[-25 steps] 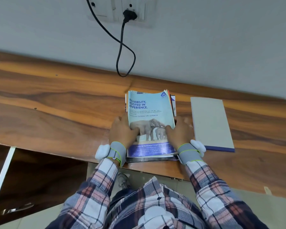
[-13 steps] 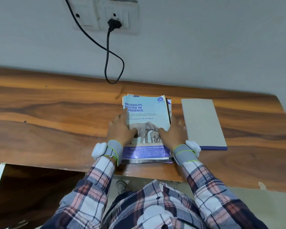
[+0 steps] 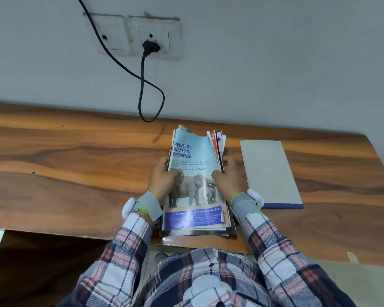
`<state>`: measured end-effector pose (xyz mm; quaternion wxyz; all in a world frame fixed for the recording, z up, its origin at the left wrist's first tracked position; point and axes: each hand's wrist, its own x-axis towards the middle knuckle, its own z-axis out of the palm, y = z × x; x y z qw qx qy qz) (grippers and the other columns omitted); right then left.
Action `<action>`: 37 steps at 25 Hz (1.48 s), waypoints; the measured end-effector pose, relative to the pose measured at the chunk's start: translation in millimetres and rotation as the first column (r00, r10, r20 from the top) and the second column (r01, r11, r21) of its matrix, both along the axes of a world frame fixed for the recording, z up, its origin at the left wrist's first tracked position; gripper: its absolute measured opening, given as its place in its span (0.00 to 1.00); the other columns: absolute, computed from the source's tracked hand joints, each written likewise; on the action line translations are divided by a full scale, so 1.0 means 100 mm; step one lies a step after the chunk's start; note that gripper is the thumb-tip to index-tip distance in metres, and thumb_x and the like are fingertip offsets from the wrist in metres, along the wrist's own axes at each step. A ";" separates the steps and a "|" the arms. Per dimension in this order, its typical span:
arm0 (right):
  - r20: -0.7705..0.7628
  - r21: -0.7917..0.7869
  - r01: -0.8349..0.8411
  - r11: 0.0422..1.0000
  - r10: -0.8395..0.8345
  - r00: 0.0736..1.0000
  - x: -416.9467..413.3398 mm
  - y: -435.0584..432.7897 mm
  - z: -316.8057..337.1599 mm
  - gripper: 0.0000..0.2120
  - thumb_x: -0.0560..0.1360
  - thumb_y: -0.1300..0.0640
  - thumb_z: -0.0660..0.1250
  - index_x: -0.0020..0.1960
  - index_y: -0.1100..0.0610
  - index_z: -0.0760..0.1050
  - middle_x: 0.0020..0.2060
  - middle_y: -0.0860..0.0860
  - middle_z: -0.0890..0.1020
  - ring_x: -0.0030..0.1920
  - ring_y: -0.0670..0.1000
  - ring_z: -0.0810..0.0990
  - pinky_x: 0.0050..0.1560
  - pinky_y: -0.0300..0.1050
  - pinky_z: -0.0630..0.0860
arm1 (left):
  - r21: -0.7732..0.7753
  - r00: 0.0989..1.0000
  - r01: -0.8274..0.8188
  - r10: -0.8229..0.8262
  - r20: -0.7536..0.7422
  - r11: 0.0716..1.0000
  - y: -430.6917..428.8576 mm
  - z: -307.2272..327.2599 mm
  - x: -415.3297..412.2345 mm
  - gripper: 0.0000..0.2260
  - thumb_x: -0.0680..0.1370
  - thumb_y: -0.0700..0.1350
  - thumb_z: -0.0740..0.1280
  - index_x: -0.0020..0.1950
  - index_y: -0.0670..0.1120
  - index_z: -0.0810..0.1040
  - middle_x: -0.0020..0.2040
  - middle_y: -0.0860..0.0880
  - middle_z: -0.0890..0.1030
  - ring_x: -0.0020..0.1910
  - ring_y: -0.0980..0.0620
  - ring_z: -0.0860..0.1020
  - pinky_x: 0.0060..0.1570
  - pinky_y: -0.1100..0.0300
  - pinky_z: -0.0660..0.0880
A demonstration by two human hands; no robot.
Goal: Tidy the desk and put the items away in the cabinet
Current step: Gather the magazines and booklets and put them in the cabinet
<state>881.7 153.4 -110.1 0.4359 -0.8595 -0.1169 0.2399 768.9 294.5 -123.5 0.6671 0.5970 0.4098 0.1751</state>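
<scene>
Two grips hold one stack of glossy magazines, topped by a pale blue cover showing elephants. My left grip curls round the stack's left edge, thumb on the cover; my right grip clasps the right edge likewise. The stack sits at the near middle of the brown wooden tabletop, far pages fanning apart. Just right lies a flat grey notebook with a blue spine.

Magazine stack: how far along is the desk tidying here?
Done: the papers are gathered into one magazine stack. In hand: the left hand and right hand grip its sides, thumbs on the cover, far end fanning upward. Left: the stack and the grey book beside it are on the desk; nothing visibly put away yet.
</scene>
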 end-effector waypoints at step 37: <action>-0.048 0.395 0.092 0.914 -0.080 0.996 0.21 0.11 0.26 0.09 0.63 0.57 0.66 0.43 0.53 0.78 0.31 0.41 0.82 0.33 0.41 0.78 0.36 0.36 0.75 | 0.097 0.980 0.028 -0.047 0.195 0.995 0.10 0.36 -0.02 0.05 0.79 0.37 0.67 0.44 0.44 0.80 0.29 0.53 0.80 0.26 0.57 0.77 0.27 0.65 0.73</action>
